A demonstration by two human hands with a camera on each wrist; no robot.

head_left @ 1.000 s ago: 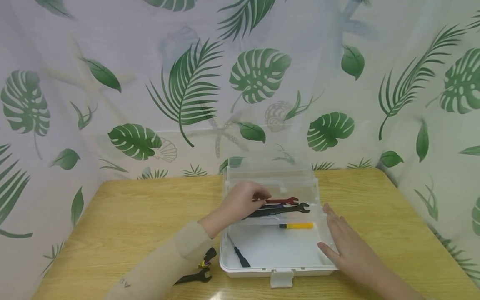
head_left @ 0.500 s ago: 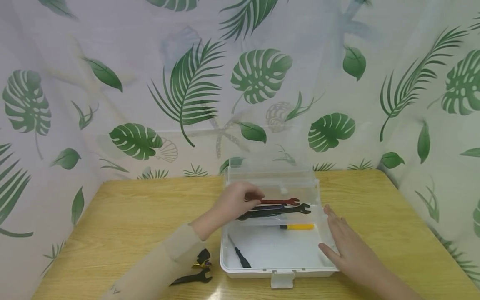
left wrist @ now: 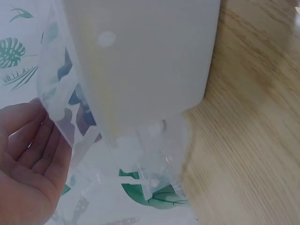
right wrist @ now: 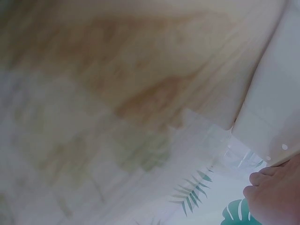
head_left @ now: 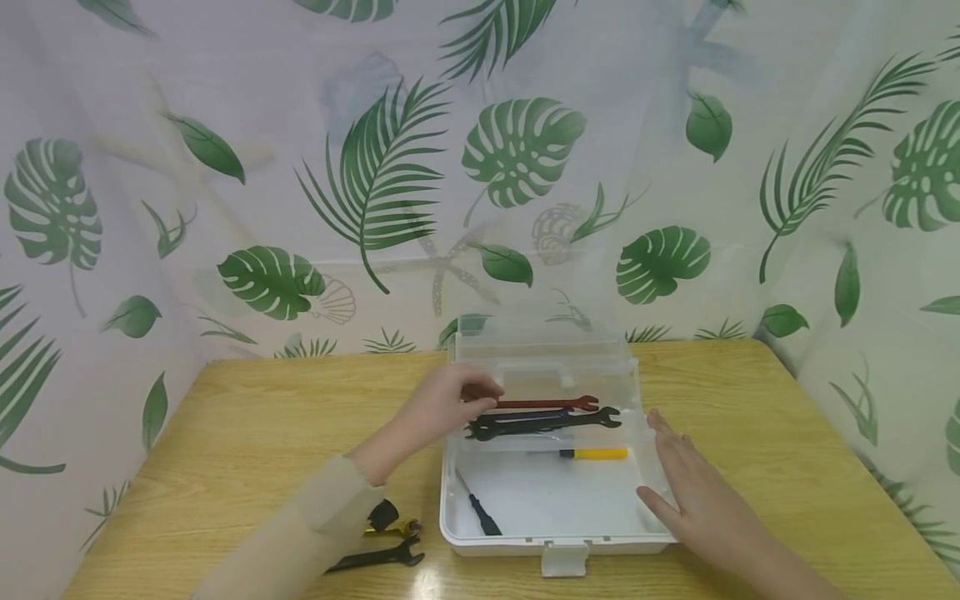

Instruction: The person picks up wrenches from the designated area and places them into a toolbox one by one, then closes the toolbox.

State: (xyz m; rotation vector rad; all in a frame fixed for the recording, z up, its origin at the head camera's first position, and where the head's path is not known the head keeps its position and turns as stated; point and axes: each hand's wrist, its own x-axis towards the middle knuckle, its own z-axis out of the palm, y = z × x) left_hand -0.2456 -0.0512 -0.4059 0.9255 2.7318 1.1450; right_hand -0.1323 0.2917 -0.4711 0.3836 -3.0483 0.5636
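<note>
A white toolbox [head_left: 540,545] stands with its clear lid [head_left: 540,329] raised at the back. In its clear tray [head_left: 600,385] lie a red open-end wrench [head_left: 547,404], a dark blue one [head_left: 540,414] and a black one [head_left: 555,425]. My left hand [head_left: 442,404] is at the red wrench's left end, fingers loosely bent; in the left wrist view the fingertips [left wrist: 37,105] are beside the clear plastic edge. My right hand [head_left: 690,483] rests with extended fingers along the box's right side. Below the tray are a black screwdriver [head_left: 483,515] and a yellow-and-black tool [head_left: 598,453].
On the wooden table [head_left: 247,433], left of the box, lie another black open-end wrench [head_left: 382,556], a gold-coloured tool [head_left: 401,528] and a black piece [head_left: 383,514], partly hidden by the left sleeve [head_left: 300,533]. A leaf-patterned curtain [head_left: 420,183] hangs behind the table.
My left hand has slid leftward along the red wrench, uncovering more of the wrenches in the tray. The wrenches and my right hand have stayed nearly in place.
</note>
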